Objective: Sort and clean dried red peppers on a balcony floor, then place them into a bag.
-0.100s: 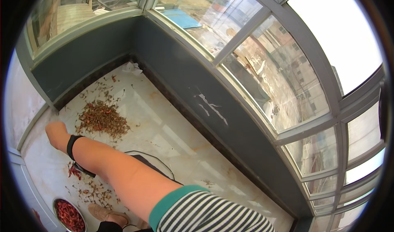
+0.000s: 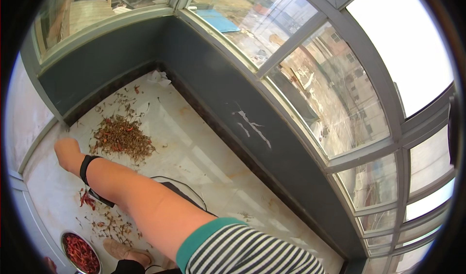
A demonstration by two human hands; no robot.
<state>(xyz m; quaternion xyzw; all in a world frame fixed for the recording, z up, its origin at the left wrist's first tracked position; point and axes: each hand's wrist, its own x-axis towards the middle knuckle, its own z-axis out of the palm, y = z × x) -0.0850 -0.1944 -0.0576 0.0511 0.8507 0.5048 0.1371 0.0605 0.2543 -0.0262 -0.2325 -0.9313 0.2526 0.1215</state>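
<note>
My right arm, in a striped short sleeve, reaches across to the left, a black strap and device (image 2: 88,169) at the wrist. My right hand (image 2: 68,153) is curled at the left of the floor, its contents hidden, beside a pile of dried stems and red bits (image 2: 124,136). Below the arm lie loose red chillies (image 2: 87,201) and more scattered stems (image 2: 111,223). A steel bowl of red chillies (image 2: 79,252) stands at the lower left. A small reddish shape (image 2: 48,264) beside it may be my left hand; I cannot make it out.
A shod foot (image 2: 119,249) and dark trouser leg are at the bottom. A black object with a cable (image 2: 191,196) lies partly behind my arm. A low grey wall (image 2: 218,89) with windows above bounds the floor; white scraps (image 2: 159,77) lie in its corner.
My right hand sits slightly higher in the picture, and the whole view has shifted a little. The bowl and the piles look the same.
</note>
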